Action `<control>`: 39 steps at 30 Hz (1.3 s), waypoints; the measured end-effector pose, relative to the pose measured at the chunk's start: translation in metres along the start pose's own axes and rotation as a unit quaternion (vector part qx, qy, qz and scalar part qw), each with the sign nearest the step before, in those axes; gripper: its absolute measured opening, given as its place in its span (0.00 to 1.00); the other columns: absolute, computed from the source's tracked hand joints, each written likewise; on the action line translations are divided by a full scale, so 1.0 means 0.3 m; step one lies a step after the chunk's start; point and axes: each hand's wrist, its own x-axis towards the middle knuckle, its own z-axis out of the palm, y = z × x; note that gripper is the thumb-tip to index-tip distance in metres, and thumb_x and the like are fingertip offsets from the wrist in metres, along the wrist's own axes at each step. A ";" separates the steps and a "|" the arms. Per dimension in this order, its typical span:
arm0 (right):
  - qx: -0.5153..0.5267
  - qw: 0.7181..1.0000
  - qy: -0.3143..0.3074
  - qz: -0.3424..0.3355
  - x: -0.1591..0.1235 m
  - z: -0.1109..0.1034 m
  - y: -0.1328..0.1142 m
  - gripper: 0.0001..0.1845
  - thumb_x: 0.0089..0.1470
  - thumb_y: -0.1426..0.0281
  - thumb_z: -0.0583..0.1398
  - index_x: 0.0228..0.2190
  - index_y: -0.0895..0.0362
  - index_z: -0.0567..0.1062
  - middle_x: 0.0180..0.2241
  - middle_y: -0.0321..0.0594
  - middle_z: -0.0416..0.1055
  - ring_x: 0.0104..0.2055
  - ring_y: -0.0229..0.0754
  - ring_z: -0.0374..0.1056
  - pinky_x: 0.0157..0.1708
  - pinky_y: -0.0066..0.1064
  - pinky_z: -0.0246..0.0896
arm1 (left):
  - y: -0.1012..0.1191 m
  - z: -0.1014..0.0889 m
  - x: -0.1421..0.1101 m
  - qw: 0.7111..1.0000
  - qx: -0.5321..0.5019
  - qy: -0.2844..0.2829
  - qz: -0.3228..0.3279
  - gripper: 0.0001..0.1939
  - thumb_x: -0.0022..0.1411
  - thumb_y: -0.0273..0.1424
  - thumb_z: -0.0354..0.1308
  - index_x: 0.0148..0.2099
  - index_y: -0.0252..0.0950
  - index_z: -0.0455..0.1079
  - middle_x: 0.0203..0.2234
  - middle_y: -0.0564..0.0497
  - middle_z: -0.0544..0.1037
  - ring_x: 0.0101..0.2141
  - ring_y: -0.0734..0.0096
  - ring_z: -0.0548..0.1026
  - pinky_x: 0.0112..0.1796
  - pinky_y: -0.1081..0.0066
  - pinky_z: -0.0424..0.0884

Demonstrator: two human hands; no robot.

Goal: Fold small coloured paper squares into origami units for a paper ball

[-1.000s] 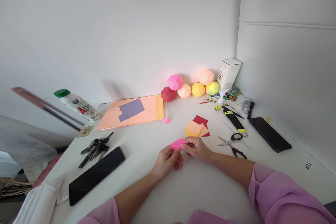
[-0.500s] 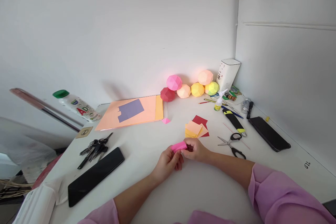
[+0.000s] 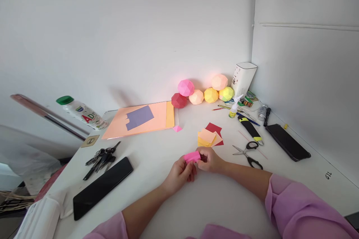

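A small folded piece of bright pink paper [image 3: 192, 157] is held between both hands above the white table. My left hand [image 3: 179, 173] is closed on its left end, thumb in front. My right hand [image 3: 210, 160] pinches its right end; some of those fingertips are hidden. Just beyond my hands lie loose pieces of red, peach and yellow paper [image 3: 208, 136]. A pair of black-handled scissors [image 3: 248, 153] rests partly open to the right. Farther back, a small pink folded paper piece [image 3: 177, 129] lies on the table.
Faceted paper balls [image 3: 196, 97] stand along the wall. At right are a glue bottle [image 3: 233, 109], a utility knife [image 3: 250, 130] and a black phone [image 3: 287, 142]. At left lie paper sheets [image 3: 159, 119], keys [image 3: 103, 158], a black slab [image 3: 102, 188] and a tilted white bottle [image 3: 84, 115].
The pink paper has turned slightly, showing more of its broad face. My right fingers have shifted a little to the right along it.
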 end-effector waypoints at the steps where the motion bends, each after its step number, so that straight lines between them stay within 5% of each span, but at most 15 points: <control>1: 0.019 1.000 0.000 0.005 0.000 -0.002 0.001 0.04 0.41 0.76 0.56 0.21 0.58 0.64 0.20 0.30 0.57 0.20 0.31 0.53 0.19 0.24 0.48 | 0.005 -0.001 0.000 1.000 -0.006 0.000 -0.002 0.21 0.59 0.50 0.50 0.29 0.35 0.63 0.20 0.53 0.71 0.17 0.76 0.68 0.21 0.74 0.64; 9: 0.151 0.986 0.037 0.052 0.010 -0.028 -0.006 0.06 0.47 0.72 0.54 0.22 0.56 0.60 0.19 0.32 0.61 0.17 0.32 0.58 0.16 0.24 0.53 | 0.003 -0.013 0.006 0.999 -0.034 0.000 -0.004 0.25 0.59 0.51 0.48 0.24 0.34 0.65 0.13 0.53 0.68 0.15 0.76 0.67 0.21 0.74 0.64; 17: 0.055 0.997 -0.053 0.018 0.006 -0.013 -0.006 0.09 0.51 0.67 0.58 0.25 0.58 0.65 0.22 0.32 0.59 0.22 0.32 0.56 0.22 0.25 0.51 | 0.008 -0.005 0.008 0.999 -0.042 0.010 -0.007 0.23 0.58 0.51 0.50 0.27 0.34 0.63 0.17 0.54 0.69 0.17 0.76 0.68 0.20 0.74 0.64; 39: 0.125 0.988 -0.013 0.087 0.013 -0.023 -0.013 0.04 0.45 0.72 0.57 0.21 0.59 0.67 0.19 0.31 0.61 0.22 0.32 0.57 0.22 0.25 0.53 | -0.012 -0.012 0.003 0.998 -0.066 0.019 -0.004 0.14 0.58 0.42 0.54 0.35 0.35 0.60 0.22 0.54 0.72 0.18 0.77 0.70 0.20 0.74 0.65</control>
